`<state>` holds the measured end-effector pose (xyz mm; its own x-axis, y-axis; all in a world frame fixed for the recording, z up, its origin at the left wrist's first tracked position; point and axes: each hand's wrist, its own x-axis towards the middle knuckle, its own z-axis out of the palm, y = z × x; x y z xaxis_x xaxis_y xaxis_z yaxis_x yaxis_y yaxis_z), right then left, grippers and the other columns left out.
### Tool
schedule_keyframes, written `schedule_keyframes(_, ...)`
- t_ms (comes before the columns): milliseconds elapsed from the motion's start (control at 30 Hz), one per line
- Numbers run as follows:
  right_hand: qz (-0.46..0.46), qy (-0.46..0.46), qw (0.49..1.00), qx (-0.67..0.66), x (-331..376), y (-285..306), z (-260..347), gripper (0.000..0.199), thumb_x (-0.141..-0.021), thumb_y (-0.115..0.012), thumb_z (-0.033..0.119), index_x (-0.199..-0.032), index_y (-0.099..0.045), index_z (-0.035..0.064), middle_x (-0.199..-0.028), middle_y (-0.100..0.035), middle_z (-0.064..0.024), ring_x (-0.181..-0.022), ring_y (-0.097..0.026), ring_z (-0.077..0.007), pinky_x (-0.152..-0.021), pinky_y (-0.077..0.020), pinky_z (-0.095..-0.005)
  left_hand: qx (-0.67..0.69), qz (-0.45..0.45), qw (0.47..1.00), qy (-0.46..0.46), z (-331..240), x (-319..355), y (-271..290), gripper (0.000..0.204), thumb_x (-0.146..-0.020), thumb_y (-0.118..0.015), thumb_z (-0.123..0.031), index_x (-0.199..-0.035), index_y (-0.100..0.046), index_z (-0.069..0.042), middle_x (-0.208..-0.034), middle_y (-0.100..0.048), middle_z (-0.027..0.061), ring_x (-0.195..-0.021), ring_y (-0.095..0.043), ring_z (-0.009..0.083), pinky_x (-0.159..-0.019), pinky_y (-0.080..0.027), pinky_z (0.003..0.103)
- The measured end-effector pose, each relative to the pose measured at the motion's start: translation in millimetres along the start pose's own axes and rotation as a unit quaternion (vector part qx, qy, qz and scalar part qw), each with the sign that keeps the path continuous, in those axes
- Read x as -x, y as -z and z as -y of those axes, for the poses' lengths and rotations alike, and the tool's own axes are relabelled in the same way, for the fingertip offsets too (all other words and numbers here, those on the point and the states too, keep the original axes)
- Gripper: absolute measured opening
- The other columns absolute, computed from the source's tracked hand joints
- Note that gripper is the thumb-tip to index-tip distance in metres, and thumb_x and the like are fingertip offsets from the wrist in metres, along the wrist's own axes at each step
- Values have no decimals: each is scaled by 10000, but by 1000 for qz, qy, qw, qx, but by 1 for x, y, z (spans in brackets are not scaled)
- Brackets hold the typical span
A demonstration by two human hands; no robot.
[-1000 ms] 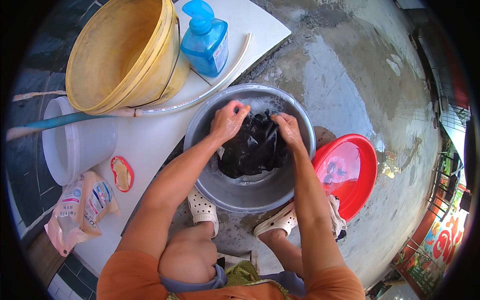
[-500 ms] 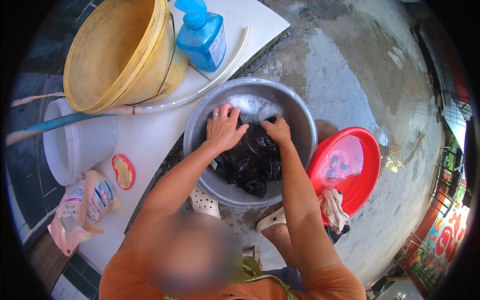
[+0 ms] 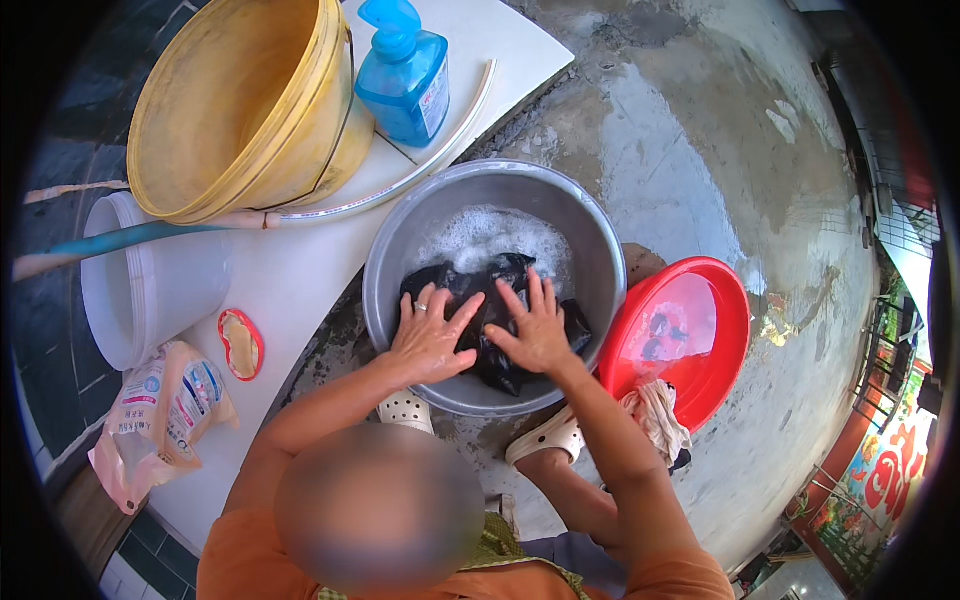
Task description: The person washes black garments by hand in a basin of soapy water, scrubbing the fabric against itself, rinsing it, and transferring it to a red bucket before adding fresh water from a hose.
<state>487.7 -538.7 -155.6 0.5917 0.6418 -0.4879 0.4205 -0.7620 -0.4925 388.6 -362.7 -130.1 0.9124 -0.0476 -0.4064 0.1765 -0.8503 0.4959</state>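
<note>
Here, black cloth [image 3: 490, 330] and suds in grey basin [image 3: 600, 260], under both hands.

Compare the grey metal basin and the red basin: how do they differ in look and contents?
The grey metal basin holds suds and a dark garment, pressed by the left hand and right hand; the red basin is plastic and untouched, holding water. Both are round and sit on wet concrete.

A black cloth [image 3: 500, 320] lies in a grey metal basin [image 3: 600, 250] with white suds [image 3: 490, 235]. Beside it sits a red basin [image 3: 725, 340] with a beige cloth [image 3: 655, 415] at its rim. On the white counter [image 3: 300, 270]: a yellow bucket [image 3: 240, 100], a clear blue pump bottle [image 3: 405, 75], a white tub [image 3: 150, 285], a red-rimmed lid [image 3: 241, 344] and a pale pouch with blue and orange print [image 3: 160, 410]
</note>
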Motion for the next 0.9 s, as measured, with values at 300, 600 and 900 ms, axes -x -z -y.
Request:
schedule_keyframes(300, -181, -207, 961, -30, -101, -36, -84, 270, -844, -428, 172, -1041, -595, 91, -1078, -564, -234, -982, -551, -381, -857, -428, -449, 31, -13, 996, 84, 11, -122, -15, 678, -764, -613, -408, -1326, -346, -141, -1025, -551, 258, -939, -563, 396, -755, -451, 522)
schedule_keyframes(600, -179, -44, 946, -269, -49, 45, -63, 280, -804, -644, 273, -811, -616, -5, -606, -549, -85, -552, -475, -187, -571, -406, -296, 662, -78, 720, 195, 25, -68, 29, 397, -799, -634, -271, -1040, -533, 28, -918, -605, 48, -836, -570, 166, -810, -420, 315)
schedule_keyframes(900, -99, 89, 988, 82, -10, -12, 3, 619, -697, -637, 449, -1255, -500, 221, -1425, -175, -206, -1274, -171, -482, -933, -232, -631, 64, 0, 997, 40, 7, -18, 3, 758, -705, -636, -165, -1364, -264, -212, -1364, -203, 258, -1232, -243, 492, -934, -308, 572)
